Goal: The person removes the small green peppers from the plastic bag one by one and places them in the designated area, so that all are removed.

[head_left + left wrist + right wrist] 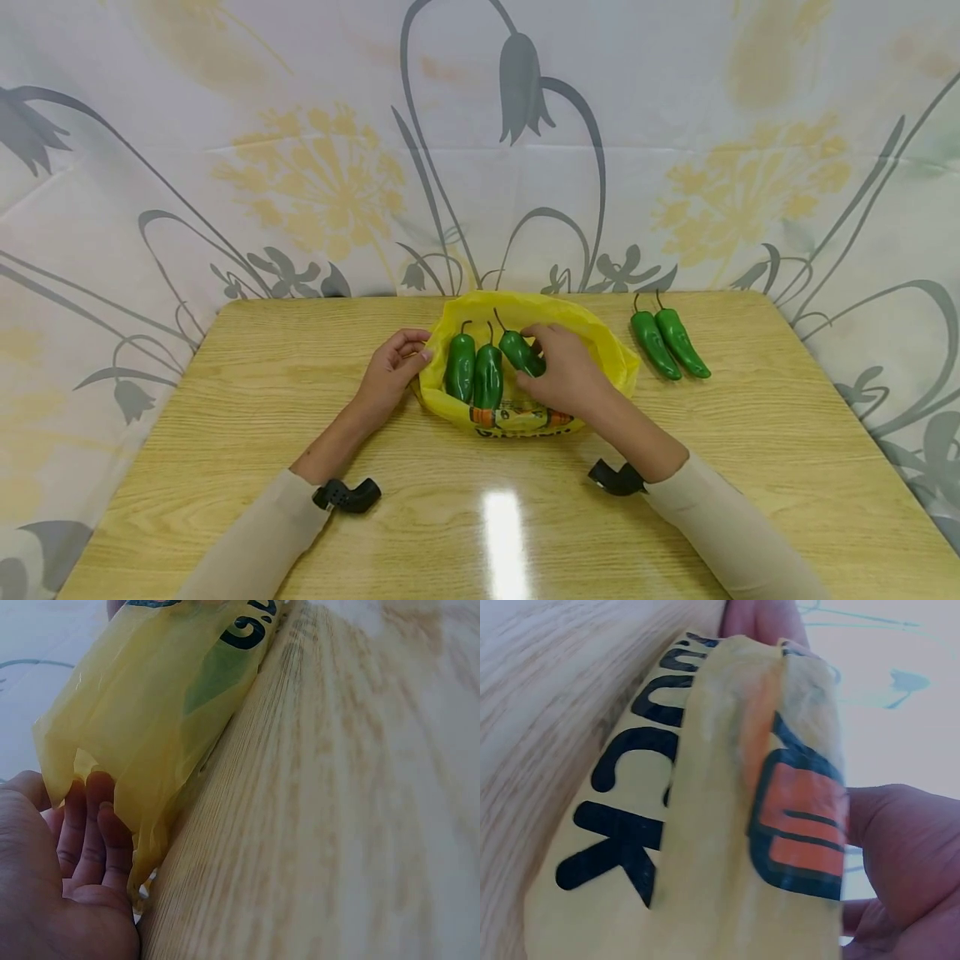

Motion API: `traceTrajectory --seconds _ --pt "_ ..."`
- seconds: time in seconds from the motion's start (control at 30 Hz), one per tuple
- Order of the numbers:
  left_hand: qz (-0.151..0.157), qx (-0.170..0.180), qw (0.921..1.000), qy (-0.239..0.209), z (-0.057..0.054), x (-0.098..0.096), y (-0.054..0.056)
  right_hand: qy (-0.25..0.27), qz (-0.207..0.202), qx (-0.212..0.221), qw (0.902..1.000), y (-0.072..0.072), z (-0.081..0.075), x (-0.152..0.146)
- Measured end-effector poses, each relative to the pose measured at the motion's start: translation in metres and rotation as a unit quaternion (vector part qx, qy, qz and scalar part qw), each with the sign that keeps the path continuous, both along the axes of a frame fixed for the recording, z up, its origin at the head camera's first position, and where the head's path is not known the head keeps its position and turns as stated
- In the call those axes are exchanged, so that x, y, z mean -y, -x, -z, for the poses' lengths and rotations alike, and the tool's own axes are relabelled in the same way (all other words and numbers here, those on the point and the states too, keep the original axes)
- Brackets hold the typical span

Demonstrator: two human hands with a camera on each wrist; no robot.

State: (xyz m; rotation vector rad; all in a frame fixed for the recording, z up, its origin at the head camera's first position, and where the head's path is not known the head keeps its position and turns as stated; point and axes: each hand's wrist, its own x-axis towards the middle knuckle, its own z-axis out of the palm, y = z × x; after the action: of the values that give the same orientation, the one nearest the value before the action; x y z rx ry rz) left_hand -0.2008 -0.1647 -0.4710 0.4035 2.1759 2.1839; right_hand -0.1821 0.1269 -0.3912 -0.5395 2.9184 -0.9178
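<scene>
A yellow plastic bag (615, 358) lies on the table with its mouth spread wide. Two glossy green peppers (461, 367) rest side by side in its left part, their thin stems pointing away. My right hand (566, 367) reaches into the opening and grips a third green pepper (517, 352) by its lower end. In the right wrist view, the printed front of the bag (712, 802) hides most of that hand's fingers. My left hand (393, 362) pinches the bag's left rim, and its curled fingers (90, 832) show against the yellow plastic in the left wrist view.
Two more green peppers (675, 343) lie together on the wooden table (300, 350), at the back right. A patterned cloth (465, 125) hangs behind the table and along its sides. Each wrist wears a black camera strap (348, 495).
</scene>
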Motion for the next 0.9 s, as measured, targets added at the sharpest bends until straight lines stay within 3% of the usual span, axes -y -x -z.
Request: traceTrajectory --seconds 0.33,0.9 --pt "0.002 -0.001 1.0000 0.001 0.002 -0.001 0.000 0.048 -0.002 -0.027 0.9985 -0.007 -0.011 -0.012" --pt "0.011 -0.010 0.9999 -0.003 0.002 0.001 0.001 0.074 0.030 -0.069 0.9944 -0.021 -0.028 -0.041"
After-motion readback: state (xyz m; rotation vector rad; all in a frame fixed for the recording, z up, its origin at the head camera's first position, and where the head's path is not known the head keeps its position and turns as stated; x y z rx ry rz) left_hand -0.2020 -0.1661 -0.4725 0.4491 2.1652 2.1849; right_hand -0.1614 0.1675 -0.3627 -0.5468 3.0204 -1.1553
